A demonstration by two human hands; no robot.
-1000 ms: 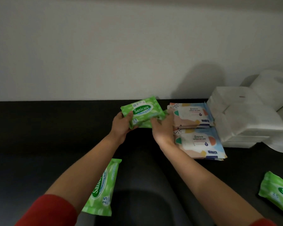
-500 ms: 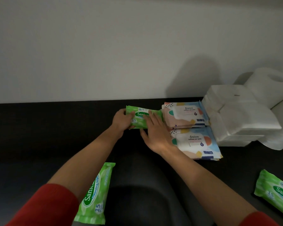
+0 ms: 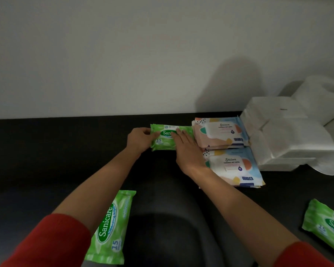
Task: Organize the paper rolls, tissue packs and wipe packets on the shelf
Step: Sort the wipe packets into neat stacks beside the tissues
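A green Sanicare wipe packet lies flat on the dark shelf near the wall, just left of two stacks of pastel wipe packs. My left hand grips its left end, thumb on top. My right hand rests flat on its right part with straight fingers. White tissue packs and a paper roll stand at the far right.
Another green wipe packet lies near the front under my left forearm. A third green packet lies at the right edge. The white wall runs along the back of the shelf.
The green packet, held tilted up a second ago, has come down flat on the shelf beside the pastel packs. My right hand has flattened onto it.
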